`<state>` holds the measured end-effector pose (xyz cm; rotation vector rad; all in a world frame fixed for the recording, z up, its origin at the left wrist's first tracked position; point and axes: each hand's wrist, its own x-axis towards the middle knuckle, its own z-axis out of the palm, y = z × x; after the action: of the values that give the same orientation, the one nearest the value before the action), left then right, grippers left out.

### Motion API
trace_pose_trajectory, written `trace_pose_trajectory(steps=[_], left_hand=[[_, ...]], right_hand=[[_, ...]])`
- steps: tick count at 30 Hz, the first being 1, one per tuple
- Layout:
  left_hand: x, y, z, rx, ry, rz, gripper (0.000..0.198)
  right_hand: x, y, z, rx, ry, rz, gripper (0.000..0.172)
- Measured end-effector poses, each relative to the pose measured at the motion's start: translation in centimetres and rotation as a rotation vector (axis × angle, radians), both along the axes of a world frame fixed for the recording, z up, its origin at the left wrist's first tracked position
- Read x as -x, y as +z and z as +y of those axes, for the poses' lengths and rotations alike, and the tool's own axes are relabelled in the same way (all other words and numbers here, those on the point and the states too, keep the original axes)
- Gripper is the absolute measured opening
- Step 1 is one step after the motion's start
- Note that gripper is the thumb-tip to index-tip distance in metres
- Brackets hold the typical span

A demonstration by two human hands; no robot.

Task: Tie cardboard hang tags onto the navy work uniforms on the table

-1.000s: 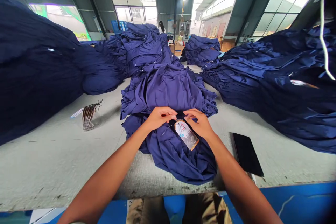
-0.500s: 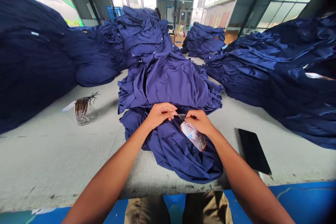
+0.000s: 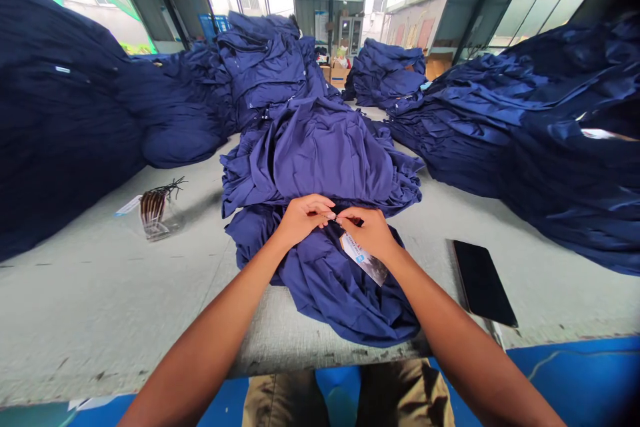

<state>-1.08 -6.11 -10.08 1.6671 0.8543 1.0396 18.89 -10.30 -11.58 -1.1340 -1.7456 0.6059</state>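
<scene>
A navy blue garment [image 3: 330, 280] lies crumpled at the near edge of the grey table [image 3: 100, 293], in front of a stack of the same garments [image 3: 320, 153]. My left hand [image 3: 304, 217] and my right hand [image 3: 367, 232] meet over it, fingertips pinched together on a thin tag string. A printed paper hang tag [image 3: 364, 257] dangles under my right hand. Both hands are closed in a pinch.
Large heaps of navy garments fill the left [image 3: 65, 120], back [image 3: 265, 67] and right [image 3: 540, 133] of the table. A clear bag of dark tag strings [image 3: 153, 207] lies at the left. A black phone [image 3: 483, 283] lies at the right near the edge.
My two hands have drawn together until the fingertips touch, and the hang tag has tucked in under my right hand. The view has shifted slightly.
</scene>
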Motion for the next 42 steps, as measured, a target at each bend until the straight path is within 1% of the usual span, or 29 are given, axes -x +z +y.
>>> trace_pose_trajectory(steps=[2, 4, 5, 7, 9, 11, 12, 14, 16, 20, 24, 27, 30, 34, 36, 39, 42], left_hand=[[-0.2, -0.1, 0.0, -0.097, 0.059, 0.079, 0.023], [-0.4, 0.0, -0.2, -0.247, 0.108, 0.242, 0.015], [-0.5, 0.2, -0.2, -0.333, 0.121, 0.349, 0.014], [-0.9, 1.0, -0.3, -0.498, 0.115, 0.581, 0.021], [-1.4, 2.1, -0.2, -0.620, 0.072, 0.804, 0.034], [-2.1, 3.1, 0.0, -0.696, -0.016, 0.984, 0.045], [-2.3, 3.6, 0.2, -0.719, -0.069, 1.050, 0.047], [-2.7, 4.1, 0.7, -0.738, -0.161, 1.112, 0.046], [-2.8, 4.1, 1.2, -0.730, -0.200, 1.102, 0.042], [-2.5, 3.3, 1.8, -0.723, -0.192, 1.027, 0.032], [-2.4, 2.3, 2.2, -0.761, -0.156, 0.973, 0.026], [-2.6, 1.7, 2.6, -0.738, -0.113, 0.873, 0.024], [-2.8, 1.3, 3.2, -0.649, -0.075, 0.748, 0.023], [-2.7, 1.1, 4.0, -0.469, -0.047, 0.626, 0.022], [-2.7, 1.2, 4.2, -0.381, -0.062, 0.579, 0.021], [-2.7, 1.2, 4.2, -0.296, -0.057, 0.537, 0.020], [-2.8, 1.0, 4.1, -0.242, -0.020, 0.495, 0.020]], right_hand=[[-0.5, -0.6, 0.5, 0.068, -0.052, 0.028, 0.016], [-1.0, -1.2, 1.1, 0.114, -0.127, 0.067, 0.015], [-1.2, -1.4, 1.4, 0.130, -0.159, 0.090, 0.014], [-1.5, -1.8, 1.9, 0.146, -0.206, 0.137, 0.015], [-1.6, -1.9, 2.1, 0.137, -0.236, 0.169, 0.016], [-1.6, -2.0, 2.2, 0.121, -0.252, 0.186, 0.018], [-1.6, -1.9, 2.2, 0.119, -0.254, 0.194, 0.019], [-1.7, -1.9, 2.3, 0.127, -0.255, 0.219, 0.020], [-1.9, -1.8, 2.4, 0.145, -0.254, 0.243, 0.021], [-2.3, -1.5, 2.5, 0.167, -0.243, 0.266, 0.022], [-2.6, -1.4, 2.5, 0.163, -0.241, 0.255, 0.022], [-2.7, -1.3, 2.4, 0.149, -0.246, 0.241, 0.022], [-2.8, -1.3, 2.2, 0.129, -0.249, 0.238, 0.021], [-2.7, -1.2, 1.9, 0.104, -0.221, 0.186, 0.018], [-2.5, -1.3, 1.7, 0.105, -0.200, 0.131, 0.017], [-2.0, -1.6, 1.5, 0.124, -0.187, 0.022, 0.016], [-1.4, -1.9, 1.3, 0.126, -0.224, -0.106, 0.016]])
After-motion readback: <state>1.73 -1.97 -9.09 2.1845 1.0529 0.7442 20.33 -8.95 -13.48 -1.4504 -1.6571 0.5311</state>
